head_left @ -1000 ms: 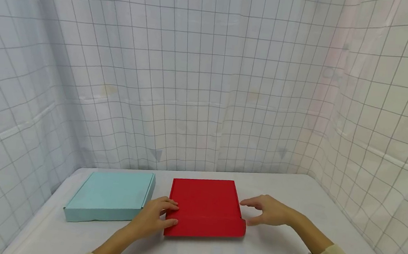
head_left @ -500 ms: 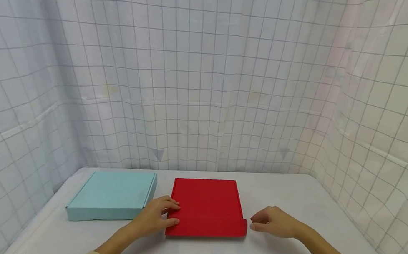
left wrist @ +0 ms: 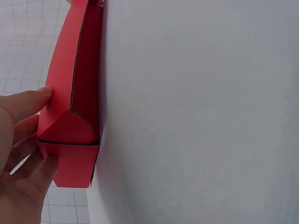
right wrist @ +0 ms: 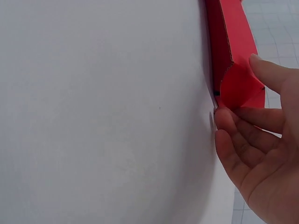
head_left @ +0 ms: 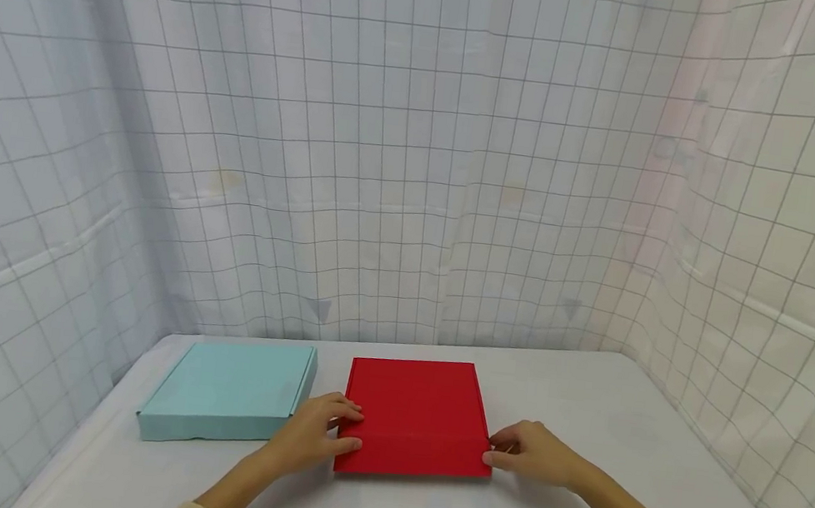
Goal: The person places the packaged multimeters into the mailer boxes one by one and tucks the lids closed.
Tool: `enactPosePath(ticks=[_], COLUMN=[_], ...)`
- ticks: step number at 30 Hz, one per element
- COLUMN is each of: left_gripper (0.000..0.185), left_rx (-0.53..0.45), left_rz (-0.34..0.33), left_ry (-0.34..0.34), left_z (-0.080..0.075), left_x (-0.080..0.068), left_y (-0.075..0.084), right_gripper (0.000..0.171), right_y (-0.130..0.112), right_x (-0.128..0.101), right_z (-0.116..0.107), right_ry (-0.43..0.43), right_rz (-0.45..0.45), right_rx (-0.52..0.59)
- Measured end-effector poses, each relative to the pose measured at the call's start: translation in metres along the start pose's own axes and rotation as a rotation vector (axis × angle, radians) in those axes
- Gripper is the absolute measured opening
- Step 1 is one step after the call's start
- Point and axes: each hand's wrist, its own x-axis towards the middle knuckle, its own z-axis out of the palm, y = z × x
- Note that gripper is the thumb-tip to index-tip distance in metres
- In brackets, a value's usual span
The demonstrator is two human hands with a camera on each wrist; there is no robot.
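Note:
A flat red cardboard box [head_left: 416,396] lies on the white table, its front flap [head_left: 418,456] bent down over the near side. My left hand [head_left: 311,434] holds the box's left front corner, thumb on the flap and fingers against the side. In the left wrist view, a gap shows under the raw edge of the flap [left wrist: 60,88]. At the right front corner, my right hand [head_left: 537,453] has its thumb on the flap and its fingertips at the small curved side tab [right wrist: 239,88], which sticks out at the flap's end.
A closed light-blue cardboard box [head_left: 230,380] lies to the left of the red one, close to my left hand. White cloth covers the table [head_left: 573,390]. Grid-patterned curtains [head_left: 403,161] hang behind it and along both sides.
My right hand drew back from the box's right side, then came in to the flap's right corner. The curved tab there no longer stands out in the head view. My left hand stays put.

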Motion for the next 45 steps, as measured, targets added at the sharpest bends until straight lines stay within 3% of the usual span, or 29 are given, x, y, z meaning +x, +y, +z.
enactPosePath(ticks=[12, 20, 30, 39, 45], left_gripper=[0.034, 0.033, 0.033, 0.032, 0.032], left_rx=[-0.021, -0.017, -0.042, -0.06, -0.063], left_rz=[-0.031, -0.047, -0.098, -0.088, -0.101], left_ry=[0.012, 0.018, -0.013, -0.012, -0.007], left_z=[0.001, 0.0, -0.003, -0.004, -0.002], left_x=[0.0, 0.002, 0.004, 0.005, 0.004], left_y=[0.004, 0.006, 0.011, 0.013, 0.013], right_gripper=[0.037, 0.029, 0.013, 0.013, 0.011], right_y=[-0.009, -0.018, -0.023, -0.024, -0.028], right_x=[0.004, 0.007, 0.009, 0.01, 0.009], right_z=[0.013, 0.013, 0.008, 0.006, 0.003], right_ry=[0.058, 0.103, 0.054, 0.043, 0.039], right_rz=[0.271, 0.397, 0.436, 0.468, 0.437], right_rx=[0.363, 0.499, 0.632, 0.65, 0.655])
